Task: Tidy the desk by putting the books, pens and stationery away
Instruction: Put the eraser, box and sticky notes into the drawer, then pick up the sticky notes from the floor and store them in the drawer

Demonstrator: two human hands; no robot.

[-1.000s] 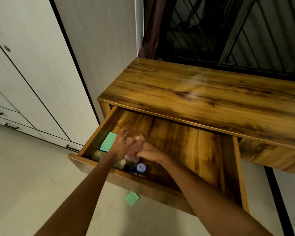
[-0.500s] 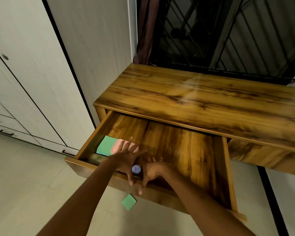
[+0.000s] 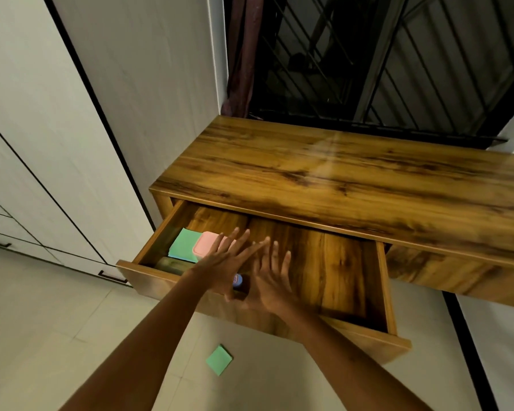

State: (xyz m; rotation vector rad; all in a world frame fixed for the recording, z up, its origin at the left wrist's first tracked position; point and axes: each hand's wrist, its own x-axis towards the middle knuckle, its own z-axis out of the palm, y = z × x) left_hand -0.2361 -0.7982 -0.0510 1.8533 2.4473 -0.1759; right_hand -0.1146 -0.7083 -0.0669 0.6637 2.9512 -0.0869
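The wooden desk's drawer point(image 3: 382, 295) is pulled out. In its left end lie a green pad point(image 3: 183, 244), a pink box point(image 3: 206, 246) on top of it, a dark green cylinder point(image 3: 169, 264) along the front wall and a small item with a blue cap point(image 3: 237, 280). My left hand point(image 3: 224, 261) hovers over these with fingers straight and spread, holding nothing. My right hand point(image 3: 270, 278) is beside it, fingers also spread and empty, above the drawer's floor. Both hands are blurred.
The desk top point(image 3: 353, 185) is bare wood. A green sticky pad point(image 3: 219, 359) lies on the tiled floor under the drawer's front. White cupboards point(image 3: 42, 161) stand to the left, a barred window point(image 3: 368, 60) and a dark curtain point(image 3: 241, 54) behind the desk.
Both hands have let go of the items in the drawer and lifted, fingers spreading. The pink box now lies on the green pad. The view has tilted up and back.
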